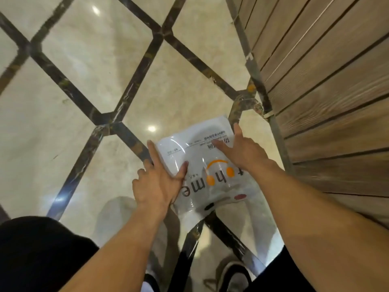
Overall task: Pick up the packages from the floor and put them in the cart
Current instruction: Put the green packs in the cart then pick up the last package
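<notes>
A white plastic package [195,152] with an orange and brown logo and a printed label lies below me over the marble floor. My left hand [157,182] grips its left edge, thumb on top and fingers under the side. My right hand [242,150] lies on its top right part, fingers spread across the label and around the far edge. Whether the package rests on the floor or hangs lifted I cannot tell. No cart is in view.
The cream marble floor [88,60] has dark diagonal inlay strips. A brown wooden slatted wall [328,85] runs along the right, close to the package. My black shorts [42,253] and a shoe [235,277] show at the bottom.
</notes>
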Available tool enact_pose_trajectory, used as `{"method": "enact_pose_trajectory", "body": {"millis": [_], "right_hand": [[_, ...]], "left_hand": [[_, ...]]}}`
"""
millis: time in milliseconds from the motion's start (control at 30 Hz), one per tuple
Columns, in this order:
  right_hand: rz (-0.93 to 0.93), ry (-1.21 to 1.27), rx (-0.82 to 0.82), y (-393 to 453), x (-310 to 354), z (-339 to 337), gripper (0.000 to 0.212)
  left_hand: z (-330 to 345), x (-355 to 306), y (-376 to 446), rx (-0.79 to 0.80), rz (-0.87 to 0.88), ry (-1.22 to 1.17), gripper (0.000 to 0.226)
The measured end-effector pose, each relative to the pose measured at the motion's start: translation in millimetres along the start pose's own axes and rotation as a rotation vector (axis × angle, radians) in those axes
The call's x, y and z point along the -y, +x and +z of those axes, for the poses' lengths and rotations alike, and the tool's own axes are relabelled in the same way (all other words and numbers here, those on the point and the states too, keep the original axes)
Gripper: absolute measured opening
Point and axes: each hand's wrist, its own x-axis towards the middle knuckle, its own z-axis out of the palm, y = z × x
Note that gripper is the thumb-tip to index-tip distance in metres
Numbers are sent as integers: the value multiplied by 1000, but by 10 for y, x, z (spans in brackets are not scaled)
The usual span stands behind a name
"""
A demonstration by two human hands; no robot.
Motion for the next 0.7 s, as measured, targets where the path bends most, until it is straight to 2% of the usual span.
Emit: {"method": "enact_pose_trajectory", "body": {"millis": [100, 200, 267, 367, 500, 533, 600, 700], "right_hand": [[82, 229, 65, -19, -43, 61, 108], [118, 387, 104, -59, -40, 96, 97], [113, 400, 107, -72, -40, 105, 96], [94, 406, 97, -65, -23, 104, 104], [33, 546, -35, -37, 103, -8, 124], [7, 576, -66, -57, 154, -66, 120], [-52, 641, -137, -171, 260, -247, 98], [-139, 723, -297, -536, 402, -633, 72]], "left_hand": [[59, 22, -12, 137, -113, -266, 107], [96, -58, -22, 228, -164, -638, 99], [105, -112, 22, 190, -161, -736, 101], [78, -150, 98, 106, -146, -747, 102], [-146, -267, 102, -54, -107, -784, 93], [-229, -301, 104, -96, -97, -777, 95], [-476, -394, 88, -156, -67, -771, 103], [-1010, -494, -84, -216, -13, -789, 101]]}}
